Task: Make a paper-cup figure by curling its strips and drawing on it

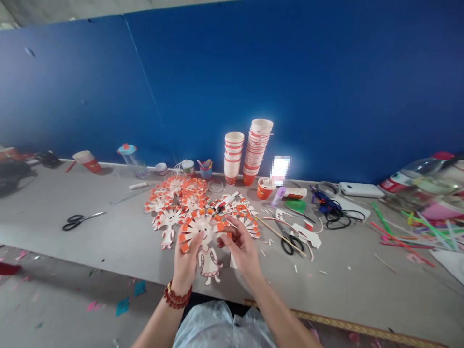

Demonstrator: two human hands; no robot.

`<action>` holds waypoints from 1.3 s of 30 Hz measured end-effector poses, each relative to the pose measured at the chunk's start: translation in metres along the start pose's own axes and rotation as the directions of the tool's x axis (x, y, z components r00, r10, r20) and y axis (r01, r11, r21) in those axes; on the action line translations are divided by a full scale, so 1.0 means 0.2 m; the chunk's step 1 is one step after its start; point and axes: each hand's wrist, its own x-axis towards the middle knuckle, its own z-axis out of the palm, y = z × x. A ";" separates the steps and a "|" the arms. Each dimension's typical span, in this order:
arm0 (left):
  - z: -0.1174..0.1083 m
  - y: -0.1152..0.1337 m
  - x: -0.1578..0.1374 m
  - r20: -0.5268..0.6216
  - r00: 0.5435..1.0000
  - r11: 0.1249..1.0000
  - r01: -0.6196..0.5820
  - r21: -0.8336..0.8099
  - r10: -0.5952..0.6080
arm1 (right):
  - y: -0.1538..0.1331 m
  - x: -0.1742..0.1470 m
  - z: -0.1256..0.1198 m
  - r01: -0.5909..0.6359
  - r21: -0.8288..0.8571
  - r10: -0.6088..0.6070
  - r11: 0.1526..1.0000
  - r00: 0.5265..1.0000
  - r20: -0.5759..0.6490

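Note:
A paper doll (208, 263) has a smiling drawn face, a dress outlined in red and a round fringe of white strips with orange ends. My left hand (185, 265) grips it by the left side of its head, thumb on the face. At the right side of the head, my right hand (242, 247) has its thumb and fingers closed on the fringe strips. Just behind, a heap of similar fringed paper dolls (174, 186) lies on the table; one such doll (167, 237) sticks out to the left of my hands.
Black scissors (74, 221) lie left, another pair (290, 245) right beside a wooden stick (282, 237). Two paper cup stacks (233, 157) stand against the blue wall (290, 72). A purple glue stick (278, 196), a blue glue gun (328, 203) and colourful strips (409, 237) are further right.

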 end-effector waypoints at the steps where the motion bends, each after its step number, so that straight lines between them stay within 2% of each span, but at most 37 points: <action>1: 0.01 0.00 0.00 0.048 0.997 0.997 0.067 -0.036 -0.065 | -0.01 0.00 -0.01 -0.007 0.001 0.007 1.000 1.000 0.004; 4: 0.05 0.01 0.00 0.102 0.970 0.960 0.236 -0.151 -0.223 | -0.04 -0.01 -0.05 -0.056 -0.018 0.056 0.998 0.998 0.021; 6: 0.05 0.01 0.00 0.090 0.963 0.947 0.268 -0.178 -0.255 | -0.05 -0.01 -0.08 -0.103 -0.029 0.103 0.994 0.994 0.023; 13: 0.03 0.06 0.00 0.121 0.972 0.971 0.216 -0.104 -0.203 | -0.04 -0.02 -0.13 -0.136 -0.064 0.136 0.989 0.991 -0.008; 25: 0.02 0.12 -0.01 0.152 0.984 0.994 0.099 -0.038 -0.093 | -0.06 -0.01 -0.14 -0.206 -0.096 0.203 0.974 0.978 -0.036; 32: 0.00 0.08 -0.02 0.177 0.981 0.995 0.092 -0.032 -0.085 | -0.10 0.00 -0.17 -0.336 -0.067 0.339 0.939 0.940 0.028; 39: -0.02 0.10 -0.04 0.207 0.976 0.998 0.059 0.022 -0.062 | -0.17 0.01 -0.19 -0.429 -0.104 0.441 0.897 0.885 0.150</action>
